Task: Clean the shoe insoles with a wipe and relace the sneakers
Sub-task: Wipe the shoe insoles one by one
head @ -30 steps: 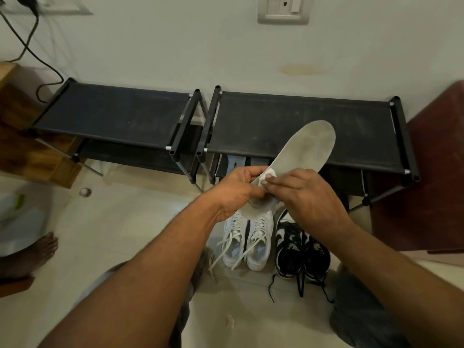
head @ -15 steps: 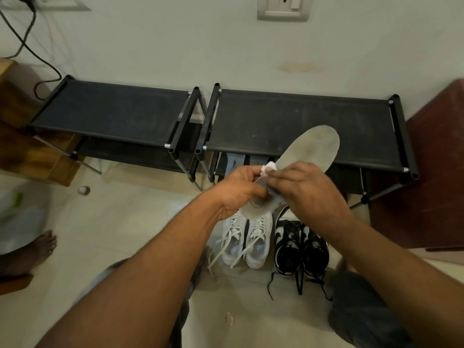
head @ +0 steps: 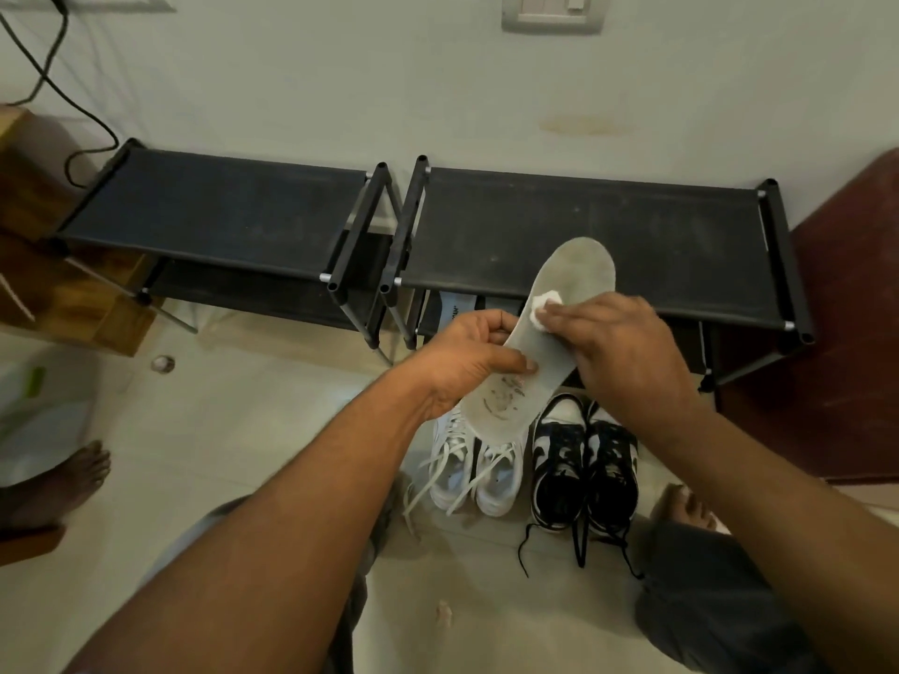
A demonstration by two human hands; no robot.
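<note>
Currently gripping a long, pale grey foam insole (head: 579,274) near its heel part with the left hand (head: 469,362), thumb laid over the upper face and other fingers curled round the edge from behind. Holding it up tilted, toe end pointing up and to the right, in front of a low black fabric shoe rack (head: 584,221). Holding a small crumpled white wipe (head: 545,304) under the bent fingertips of the right hand (head: 627,352) and pressing it on the insole about at the middle, close to the left edge, with only a part of the wipe visible. Some faded dark print on the heel part, not readable. Below, on the pale tiled floor (head: 243,430), a pair of white lace-up sneakers (head: 479,474) with loose white laces, partly hidden behind the insole heel. Just beside on the right, touching or almost touching, a pair of black and white sneakers (head: 584,464) with black laces trailing on the floor. Near this dark pair a bare foot (head: 686,508), and well apart at the left edge another bare foot (head: 58,484). Beside the first rack, to the left, a second black fabric rack (head: 219,211), both against the light wall (head: 340,90) with a grey switch plate (head: 554,12) and a black cable (head: 58,90)
</note>
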